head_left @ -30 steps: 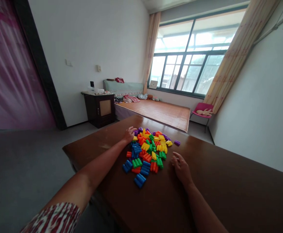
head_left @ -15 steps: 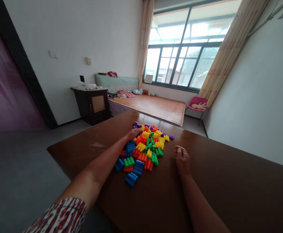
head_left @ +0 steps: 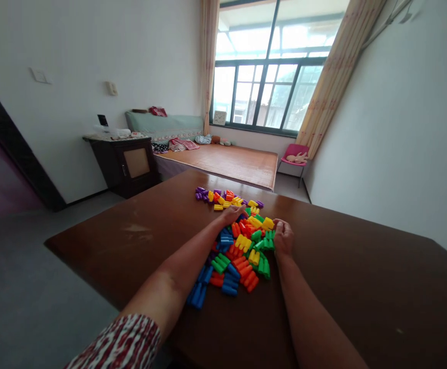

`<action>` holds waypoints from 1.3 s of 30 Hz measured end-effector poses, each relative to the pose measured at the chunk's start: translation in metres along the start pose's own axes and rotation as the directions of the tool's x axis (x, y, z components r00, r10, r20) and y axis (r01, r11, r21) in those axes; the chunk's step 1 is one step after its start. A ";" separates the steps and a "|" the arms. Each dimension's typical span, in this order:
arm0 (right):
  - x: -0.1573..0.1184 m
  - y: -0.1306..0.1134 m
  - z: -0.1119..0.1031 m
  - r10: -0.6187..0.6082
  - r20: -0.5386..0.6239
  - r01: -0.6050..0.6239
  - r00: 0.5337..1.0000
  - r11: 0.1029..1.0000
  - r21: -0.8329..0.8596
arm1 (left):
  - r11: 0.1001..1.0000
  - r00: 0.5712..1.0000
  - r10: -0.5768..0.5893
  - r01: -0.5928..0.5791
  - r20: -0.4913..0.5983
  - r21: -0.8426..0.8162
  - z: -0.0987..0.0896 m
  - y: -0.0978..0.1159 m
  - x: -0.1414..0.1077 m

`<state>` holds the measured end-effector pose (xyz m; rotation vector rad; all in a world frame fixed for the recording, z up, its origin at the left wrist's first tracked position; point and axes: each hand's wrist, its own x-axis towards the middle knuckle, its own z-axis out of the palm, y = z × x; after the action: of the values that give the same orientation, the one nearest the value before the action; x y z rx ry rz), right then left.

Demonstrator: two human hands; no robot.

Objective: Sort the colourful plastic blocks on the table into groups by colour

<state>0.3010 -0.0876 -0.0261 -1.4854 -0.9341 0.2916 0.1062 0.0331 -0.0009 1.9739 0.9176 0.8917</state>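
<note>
A heap of tube-shaped plastic building blocks (head_left: 243, 243) in red, orange, yellow, green and blue lay on the brown table (head_left: 342, 266), and 1 smaller cluster, with purple blocks (head_left: 201, 197) in it, lay just beyond the heap. At the heap's far left edge, the left hand (head_left: 234, 214) had its fingers stretched out; at its right edge, the right hand (head_left: 284, 238) had curled fingers, though whether they gripped anything could not be told. Well beyond the heap stood a mat-covered bed (head_left: 231, 159)
</note>
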 end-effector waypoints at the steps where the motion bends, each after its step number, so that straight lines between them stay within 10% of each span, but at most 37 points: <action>1: 0.001 -0.001 -0.002 0.002 -0.011 -0.003 1.000 1.000 -0.007 | 1.000 1.000 -0.007 0.008 0.006 -0.012 0.008 0.004 0.003; 6: 0.004 -0.005 -0.011 0.031 -0.139 -0.033 0.990 0.999 -0.016 | 0.998 1.000 0.005 -0.004 0.010 -0.066 0.033 0.021 0.020; 11: 0.006 -0.001 -0.012 0.065 -0.212 -0.054 0.975 0.997 0.055 | 0.976 0.977 0.212 -0.213 0.038 0.042 -0.010 0.042 0.002; 17: 0.008 0.004 -0.009 0.081 -0.220 -0.070 0.972 0.996 0.057 | 0.936 0.929 0.217 -0.285 0.300 0.206 -0.090 0.073 -0.134; 23: 0.006 0.001 -0.007 0.088 -0.238 -0.064 0.967 0.992 0.105 | 0.847 0.823 0.076 -0.351 0.563 0.399 -0.086 0.083 -0.236; 39: 0.002 -0.006 -0.008 0.073 -0.134 -0.059 0.988 0.993 0.105 | 0.709 0.809 0.393 -0.569 0.438 0.416 -0.005 0.081 -0.158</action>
<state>0.3052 -0.0928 -0.0181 -1.4267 -0.7508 0.2766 0.0475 -0.1322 0.0283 2.8406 0.4651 0.5802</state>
